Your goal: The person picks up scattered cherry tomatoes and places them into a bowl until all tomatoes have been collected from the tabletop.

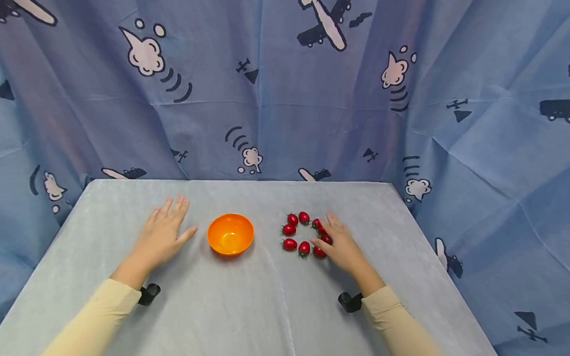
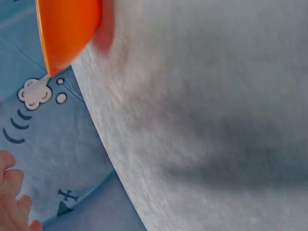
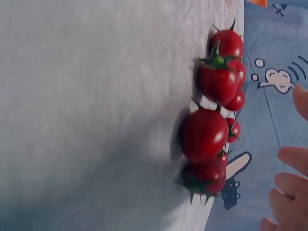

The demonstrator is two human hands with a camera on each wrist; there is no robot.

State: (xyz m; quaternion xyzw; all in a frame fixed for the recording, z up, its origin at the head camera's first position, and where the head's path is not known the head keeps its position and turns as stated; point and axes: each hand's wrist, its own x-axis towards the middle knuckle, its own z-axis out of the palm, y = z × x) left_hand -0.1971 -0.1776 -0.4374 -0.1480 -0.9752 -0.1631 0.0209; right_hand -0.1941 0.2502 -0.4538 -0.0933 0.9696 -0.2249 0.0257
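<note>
An orange bowl (image 1: 230,234) stands on the table, its inside showing no contents. To its left my left hand (image 1: 162,234) is stretched out flat with the fingers spread, apart from the bowl. Several cherry tomatoes (image 1: 289,244) with green stems lie in a loose ring right of the bowl. Over the ring's right side my right hand (image 1: 341,244) reaches with straight, spread fingers, covering parts of some tomatoes. In the right wrist view, the fingers (image 3: 288,192) hang above the tomatoes (image 3: 204,134) and grip nothing. The bowl (image 2: 67,31) shows at the left wrist view's upper edge.
A pale grey cloth covers the table (image 1: 214,316). Behind and along the right side hangs a blue curtain (image 1: 283,115) printed with planes and clouds. Black straps with small mounts (image 1: 149,294) sit at both wrists, by the cream sleeves.
</note>
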